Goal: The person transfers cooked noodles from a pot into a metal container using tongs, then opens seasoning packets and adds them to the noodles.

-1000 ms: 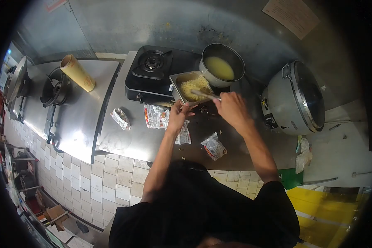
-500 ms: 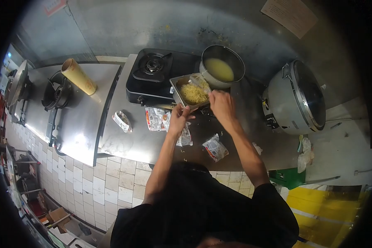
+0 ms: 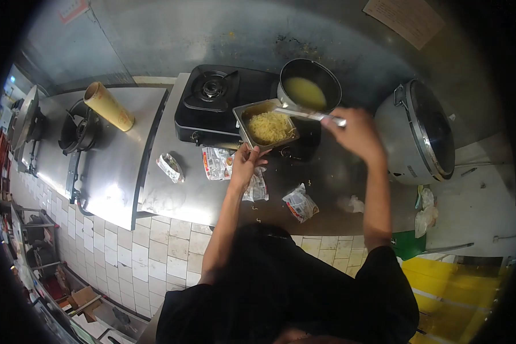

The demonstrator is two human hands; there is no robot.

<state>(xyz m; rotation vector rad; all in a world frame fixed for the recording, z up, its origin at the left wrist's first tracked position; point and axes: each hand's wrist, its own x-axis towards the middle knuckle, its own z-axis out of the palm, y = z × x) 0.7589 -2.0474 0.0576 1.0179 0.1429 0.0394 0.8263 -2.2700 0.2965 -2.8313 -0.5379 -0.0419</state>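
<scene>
My left hand [image 3: 245, 165] grips the near edge of a rectangular metal pan [image 3: 242, 127], which is tilted slightly at the front of the stove. Yellow noodles [image 3: 268, 127] lie heaped inside it. Held in my right hand [image 3: 354, 133] are long metal tongs [image 3: 304, 114], somewhat blurred; their far end reaches over the pan's back part. Right behind the pan stands a deep round pot [image 3: 289, 104] with cloudy yellow liquid [image 3: 305, 93] in it. My right hand is to the right of the pan, in front of the pot.
A black gas stove [image 3: 183, 127] has a bare burner on its left. Opened noodle packets [image 3: 300, 202] and noodle bits lie on the steel counter [image 3: 172, 203]. A large lidded cooker [image 3: 404, 140] stands right; a cardboard-cored wrap roll [image 3: 112, 109] stands on the left counter.
My right hand has moved right and slightly up, drawing the tongs away from the noodles. The pan in my left hand has stayed nearly in place.
</scene>
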